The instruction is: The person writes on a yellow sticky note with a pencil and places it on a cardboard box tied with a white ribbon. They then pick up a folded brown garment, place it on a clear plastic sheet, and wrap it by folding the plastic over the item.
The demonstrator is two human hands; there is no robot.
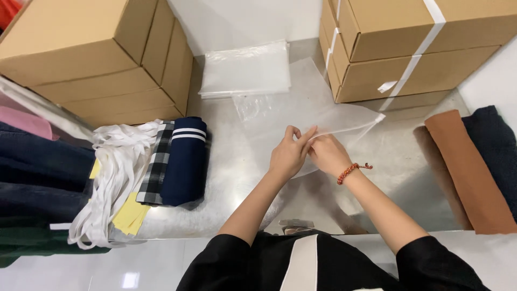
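Both my hands meet at the middle of the steel table (237, 183), pinching the near edge of a clear plastic bag (318, 110) that lies flat and stretches away toward the boxes. My left hand (288, 153) grips the bag's edge with thumb and fingers. My right hand (327, 152), with a red bead bracelet on its wrist, holds the same edge right beside it. A stack of further clear bags (246, 70) lies farther back on the table.
Folded garments sit at the left: a navy one with white stripes (186, 161), a checked one (156, 164), white straps (118, 172) and yellow tags (129, 215). Cardboard boxes stand at back left (91, 54) and back right (409, 43). Brown cloth (466, 167) and dark cloth (495, 145) lie at the right.
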